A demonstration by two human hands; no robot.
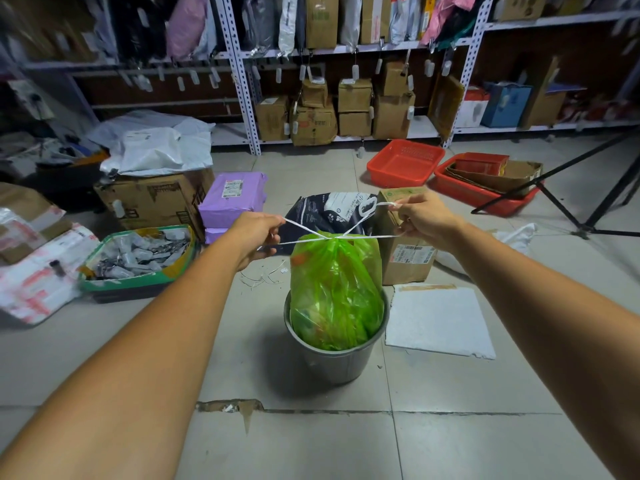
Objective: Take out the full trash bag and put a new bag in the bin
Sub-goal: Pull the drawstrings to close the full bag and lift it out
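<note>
**A:** Where does the thing stand from your seat?

**B:** I see the translucent green plastic trash bag (335,292) at the centre of the frame, full, its lower part sitting in the round grey metal bin (334,358). Its neck is gathered where the thin white drawstrings (356,226) cross. My left hand (254,237) is closed on the string ends at centre-left, my right hand (420,218) closed on them at centre-right, and the strings run taut between them.

**A:** How do I finish the knot well?

**B:** I judge an even, level pull outward with both hands is best, so the crossing seats down on the neck and the bag doesn't tip. A jerk could snap thin string or tear the film.

**A:** And room to lift?

**B:** Straight up is open. The bin's rim hugs the bag, so I'd lift vertically. Just right of the bin lies a flat white foam sheet (438,322); behind it stands a brown cardboard box (405,251), with a dark printed sack (332,213) above centre. At lower frame the grey tiled floor (311,445) is bare, my best set-down spot. Black tripod legs (571,202) cut the right edge.
</note>
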